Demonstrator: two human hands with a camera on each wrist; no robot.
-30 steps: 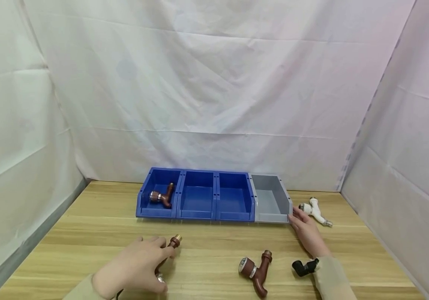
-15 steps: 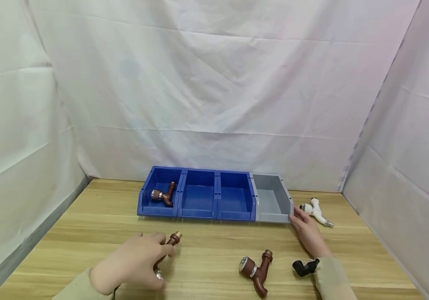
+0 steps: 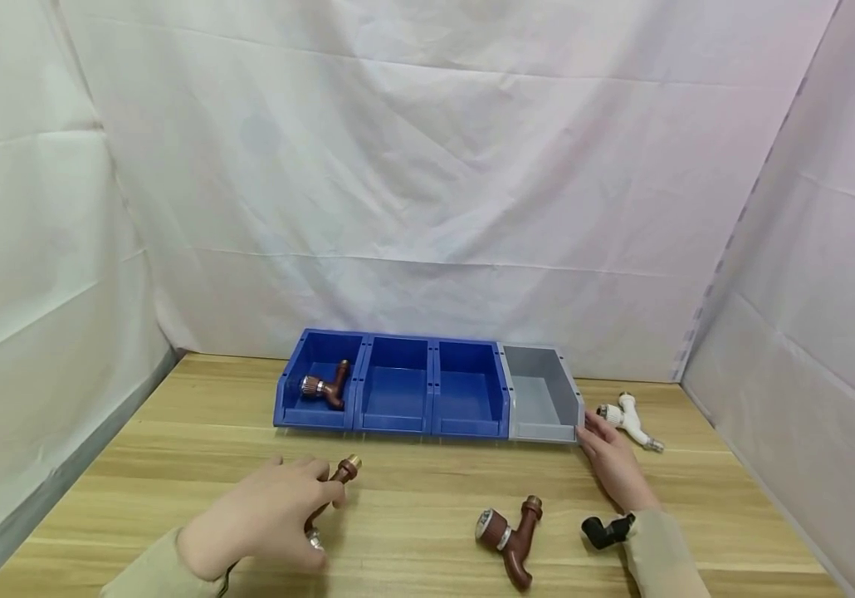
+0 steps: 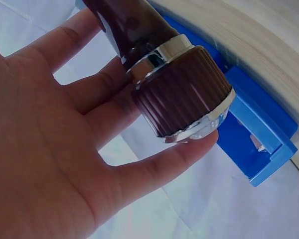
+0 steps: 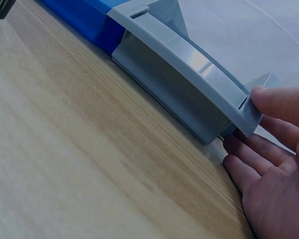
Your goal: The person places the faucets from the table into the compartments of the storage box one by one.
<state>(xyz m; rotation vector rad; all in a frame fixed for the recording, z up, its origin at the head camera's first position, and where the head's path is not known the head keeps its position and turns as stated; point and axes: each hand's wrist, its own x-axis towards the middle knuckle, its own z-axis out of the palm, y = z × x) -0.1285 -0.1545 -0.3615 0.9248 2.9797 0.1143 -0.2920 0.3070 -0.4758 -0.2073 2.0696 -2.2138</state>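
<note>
My left hand [image 3: 271, 515] holds a dark brown tap [image 4: 184, 89] over the table's front left. In the left wrist view the thumb touches the silver-rimmed end of its ribbed knob, with the fingers behind the tap. The brass threaded end points away from me in the head view. My right hand [image 3: 614, 465] grips the front right corner of the grey bin [image 3: 543, 433]; the right wrist view has its thumb on the rim and fingers underneath. Another brown tap [image 3: 334, 390] lies in the leftmost blue bin [image 3: 315, 422].
Two more blue bins [image 3: 392, 426] stand joined in the row. A third brown tap [image 3: 519, 548] lies on the table nearer me. Right of the grey bin is a white tap [image 3: 629, 421]. A black elbow-shaped piece [image 3: 607, 531] sits against my right sleeve. White cloth [image 3: 427, 166] encloses the table.
My left hand, with the tap in it, has shifted very slightly away from me. The right hand stays on the grey bin's corner.
</note>
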